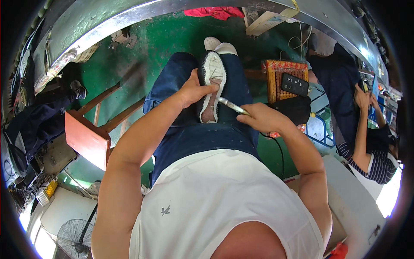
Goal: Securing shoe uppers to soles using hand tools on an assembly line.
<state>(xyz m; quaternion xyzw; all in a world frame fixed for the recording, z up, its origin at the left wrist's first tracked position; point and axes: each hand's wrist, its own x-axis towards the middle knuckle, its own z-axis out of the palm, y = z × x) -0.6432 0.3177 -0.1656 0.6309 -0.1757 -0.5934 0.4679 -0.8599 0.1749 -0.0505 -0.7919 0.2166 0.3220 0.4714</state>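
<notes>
On my lap rests an unfinished shoe (214,77), its underside turned up, with a white border, a brownish middle and a dark edge. My left hand (194,89) grips it from the left side, the thumb pressed onto the underside. My right hand (261,117) is closed round a slim silver pen-like handpiece (233,106), from which a black cord (281,151) hangs. The handpiece's tip points at the right edge of the shoe, close to it; whether they touch is hard to tell.
A stool with a bamboo seat (273,86) stands right, bearing a black phone (294,84) and a black bag (293,110). An orange-topped wooden stool (87,137) lies left. A metal bench edge (142,21) curves across the far side. A co-worker (366,129) sits at right.
</notes>
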